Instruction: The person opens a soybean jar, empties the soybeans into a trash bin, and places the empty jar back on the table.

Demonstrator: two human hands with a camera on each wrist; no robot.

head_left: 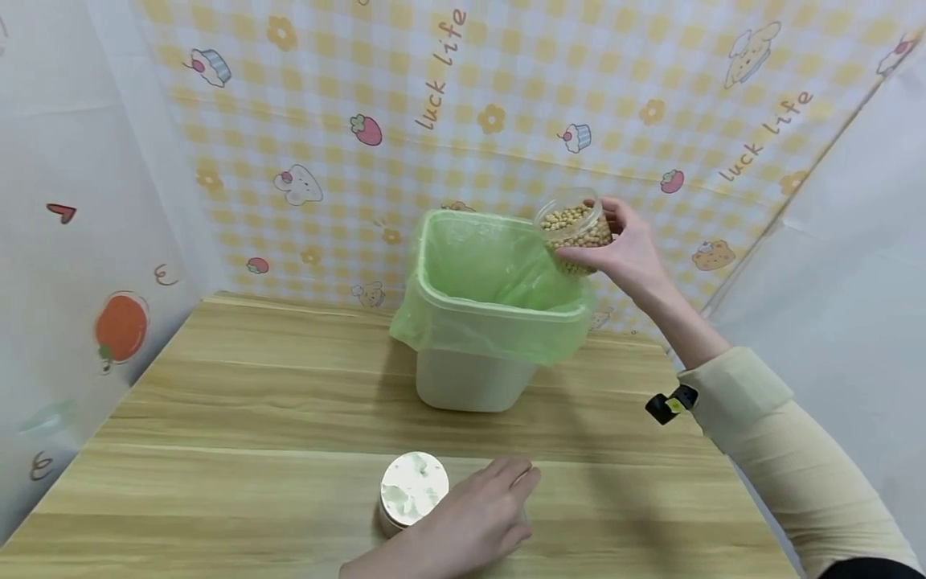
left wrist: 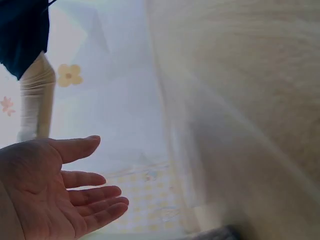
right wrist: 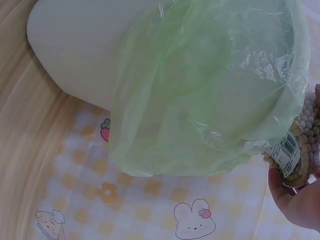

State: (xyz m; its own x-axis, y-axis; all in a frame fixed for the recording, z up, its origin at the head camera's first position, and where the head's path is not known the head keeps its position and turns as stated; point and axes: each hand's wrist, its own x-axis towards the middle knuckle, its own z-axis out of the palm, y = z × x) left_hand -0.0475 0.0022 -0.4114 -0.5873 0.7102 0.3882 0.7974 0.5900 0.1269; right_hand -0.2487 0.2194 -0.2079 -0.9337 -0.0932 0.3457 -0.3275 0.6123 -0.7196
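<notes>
wooden table (head_left: pixel 253 418) running across the whole bottom, with checkered yellow backdrop (head_left: pixel 506 96) behind it, cartoon cakes, strawberries and "luck life" printed all over. plain white sheets at both sides, fruit stickers on the left one.

next biggest: white bin (head_left: pixel 470 378) standing upright at the back middle of the table, lined with a green bag (head_left: pixel 492 281) folded over the rim and hanging down the outside. from the right wrist view the same bag (right wrist: pixel 210 85) fills most of the picture, crinkly and see-through, bin wall (right wrist: pixel 75 50) pale underneath, backdrop bunny below.

cream sleeve (head_left: pixel 781 450) coming in from the right edge, small black clip at the cuff.

right hand (head_left: pixel 625 245) up at the bin's back right corner, fingers wrapped round a clear jar (head_left: pixel 575 229) full of beans (head_left: pixel 571 221), tipped with the mouth toward the bin opening, just above the rim. in the right wrist view only the jar's edge (right wrist: pixel 300 145) shows, barcode label on it, pressed against the bag.

left hand (head_left: pixel 470 523) down at the front of the table, flat and relaxed, fingers straight, holding nothing. same in the left wrist view, palm (left wrist: pixel 45 195) wide, fingers loosely spread.

smallest: white lid (head_left: pixel 412 490) lying on the table just left of that hand, touching or nearly touching, can't tell which.
</notes>
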